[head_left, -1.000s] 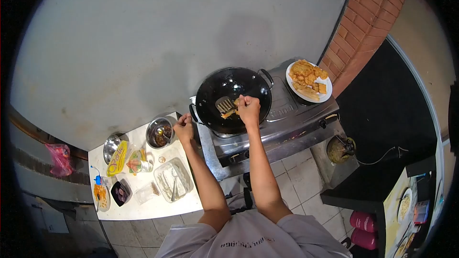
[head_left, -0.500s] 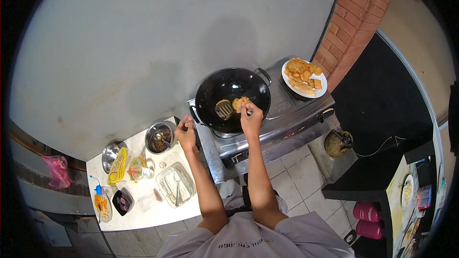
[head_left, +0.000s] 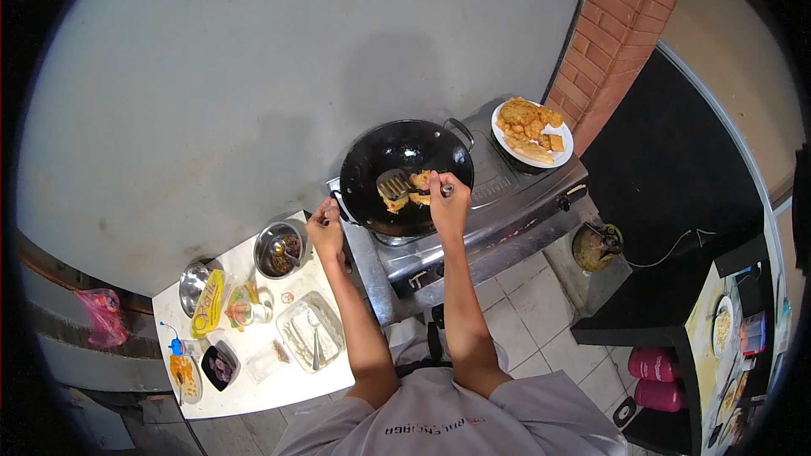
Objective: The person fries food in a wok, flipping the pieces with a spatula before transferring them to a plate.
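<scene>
My right hand grips the handle of a slotted spatula over the black wok. The spatula's dark slotted head is down in the wok, touching golden fried pieces; another piece lies beside it, partly covered by my fingers. Close to the wok's left handle, my left hand has its fingers bent together. Whether they hold the handle or something small, I cannot make out. The wok stands on the left burner of a steel gas stove.
A white plate of fried food stands on the right burner. On the white table at left are a metal bowl with a spoon, a flour container and a yellow packet. A gas cylinder stands right of the stove.
The spatula head has turned and shifted slightly up and left among the fried pieces. My left hand has moved a little closer to the wok's left handle. The view has shifted slightly.
</scene>
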A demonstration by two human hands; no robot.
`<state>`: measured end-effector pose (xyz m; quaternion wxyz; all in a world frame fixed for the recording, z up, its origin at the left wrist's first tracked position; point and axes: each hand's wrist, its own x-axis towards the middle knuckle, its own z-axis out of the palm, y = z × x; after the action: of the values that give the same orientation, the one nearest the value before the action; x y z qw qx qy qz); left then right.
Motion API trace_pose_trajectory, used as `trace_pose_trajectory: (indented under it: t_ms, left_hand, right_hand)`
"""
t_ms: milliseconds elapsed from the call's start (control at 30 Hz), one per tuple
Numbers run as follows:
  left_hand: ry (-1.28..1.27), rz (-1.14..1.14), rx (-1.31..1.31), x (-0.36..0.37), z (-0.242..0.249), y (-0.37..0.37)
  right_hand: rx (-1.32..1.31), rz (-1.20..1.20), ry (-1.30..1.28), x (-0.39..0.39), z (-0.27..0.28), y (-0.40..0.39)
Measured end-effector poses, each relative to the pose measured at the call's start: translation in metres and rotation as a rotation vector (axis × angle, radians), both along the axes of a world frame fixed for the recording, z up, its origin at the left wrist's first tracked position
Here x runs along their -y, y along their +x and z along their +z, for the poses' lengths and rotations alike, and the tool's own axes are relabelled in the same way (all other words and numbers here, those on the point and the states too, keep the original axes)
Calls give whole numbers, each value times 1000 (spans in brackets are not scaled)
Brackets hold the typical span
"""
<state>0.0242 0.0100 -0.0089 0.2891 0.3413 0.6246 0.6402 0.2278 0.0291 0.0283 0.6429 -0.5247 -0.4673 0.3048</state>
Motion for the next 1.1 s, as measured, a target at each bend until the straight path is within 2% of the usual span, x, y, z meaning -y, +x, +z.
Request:
trace_pose_trajectory:
  t_ms: [200,267,433,500,600,800,1100]
  left_hand:
    - [-111,-10,-25,1,4,-2]
    - [-31,26,-45,-2,-1,-3]
    - [-41,10,-54,-4,-5,-5]
    - [-44,6,-45,-4,-4,-4]
    - [-68,16,-99,-4,-3,-3]
    - [-60,43,-151,-9,-10,-7]
    - [-68,18,-216,-15,-19,-11]
  right_hand:
    - [8,6,52,-2,-4,-2]
    - [-7,12,20,-2,-4,-1]
    - [20,-29,40,-5,-14,4]
    - [-12,-12,-62,-6,-20,6]
    - [-95,8,23,-9,-28,6]
    - [-151,36,-7,-3,-19,11]
    - [-116,50,-16,0,-17,13]
